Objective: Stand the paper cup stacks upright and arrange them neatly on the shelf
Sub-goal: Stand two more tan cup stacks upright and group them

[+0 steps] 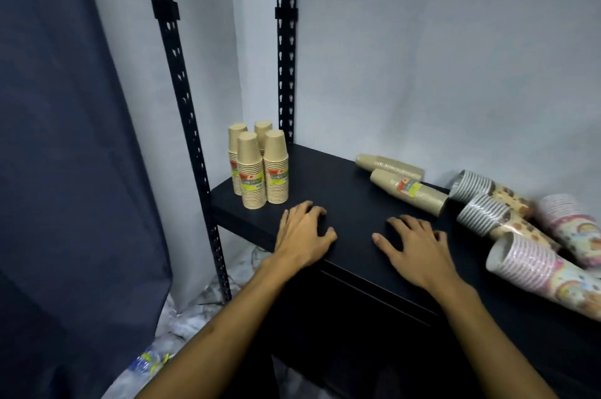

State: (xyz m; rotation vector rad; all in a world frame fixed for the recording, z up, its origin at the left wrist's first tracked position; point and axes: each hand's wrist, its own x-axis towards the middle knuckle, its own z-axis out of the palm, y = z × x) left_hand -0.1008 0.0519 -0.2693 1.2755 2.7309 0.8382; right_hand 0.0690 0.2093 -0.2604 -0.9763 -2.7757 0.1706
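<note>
Black shelf (341, 190) bears both hands palm-down, left hand (302, 236) and right hand (413, 245), fingers spread, gripping nothing. Four tan cup stacks (260, 167) stand upright at its left; two tan stacks (406, 187) lie toppled right

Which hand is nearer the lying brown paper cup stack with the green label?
Right. The right hand rests flat on the black shelf just below-left of the lying brown paper cup stack with the green label; the left hand lies farther left, by the upright stacks.
</note>
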